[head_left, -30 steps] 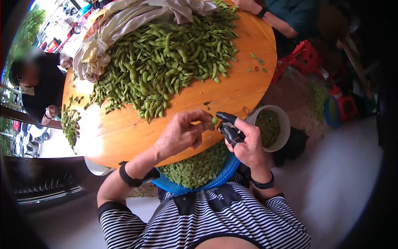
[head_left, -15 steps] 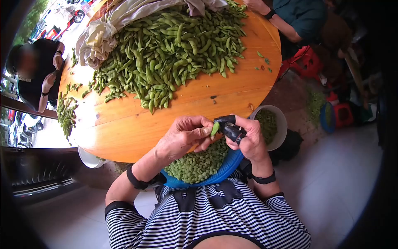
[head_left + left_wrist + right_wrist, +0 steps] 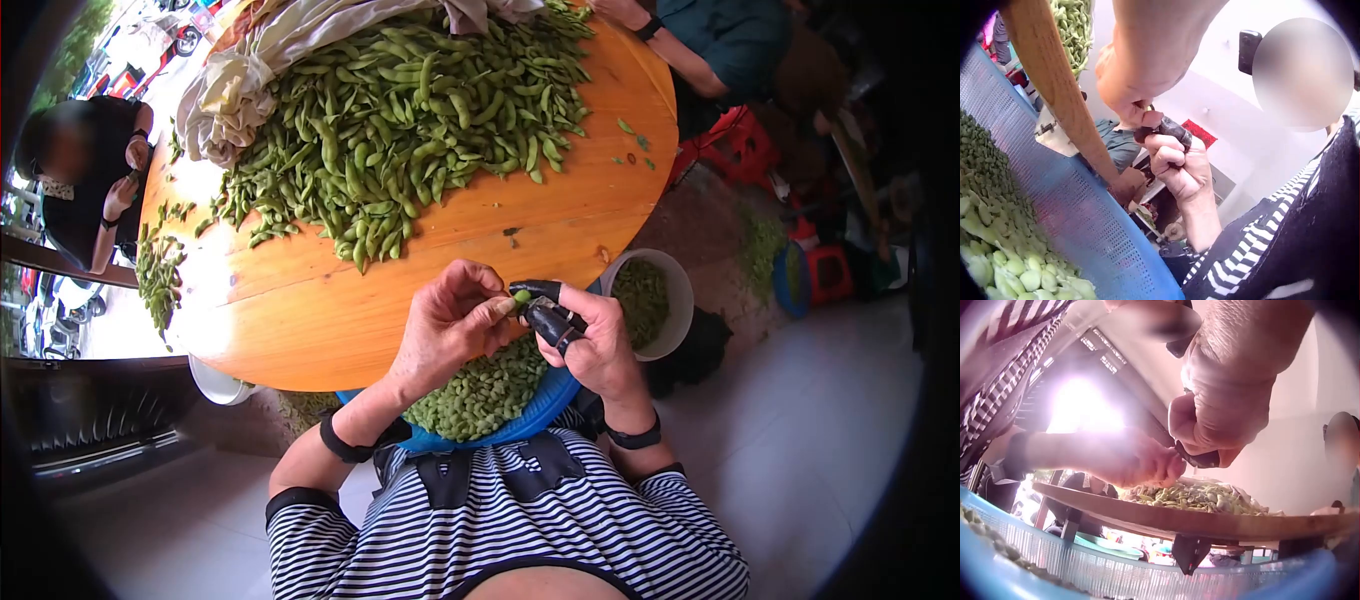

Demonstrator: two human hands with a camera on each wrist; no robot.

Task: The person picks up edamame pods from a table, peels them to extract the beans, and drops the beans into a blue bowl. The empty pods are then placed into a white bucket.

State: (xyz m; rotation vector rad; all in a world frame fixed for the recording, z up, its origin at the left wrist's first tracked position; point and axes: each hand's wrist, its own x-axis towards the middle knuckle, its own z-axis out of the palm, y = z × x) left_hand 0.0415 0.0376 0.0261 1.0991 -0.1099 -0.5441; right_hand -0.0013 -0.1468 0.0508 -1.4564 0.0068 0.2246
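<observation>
In the head view a green pod (image 3: 521, 297) is pinched between the left hand's (image 3: 450, 325) thumb and fingers. The right hand (image 3: 592, 335), with black covers on its thumb and a finger, grips the pod's other side. Below both hands, a blue basket (image 3: 545, 405) holds shelled green beans (image 3: 470, 403). The left wrist view shows the left hand (image 3: 1141, 56) meeting the right hand (image 3: 1182, 165) beside the basket's mesh wall (image 3: 1094, 219). In the right wrist view the right hand (image 3: 1229, 394) touches the left hand (image 3: 1135, 459) above the basket's level; the pod is hidden there.
A large heap of pods (image 3: 400, 130) lies on the round wooden table (image 3: 300, 340), partly under a pale cloth (image 3: 225, 95). A white bucket (image 3: 683, 300) stands right of the table, another (image 3: 212, 382) at lower left. Two other people sit at the table's far sides.
Since one second ago the left hand has come up to the right hand, and both now hold the pod. Over the last half second the pod has tilted between the fingers.
</observation>
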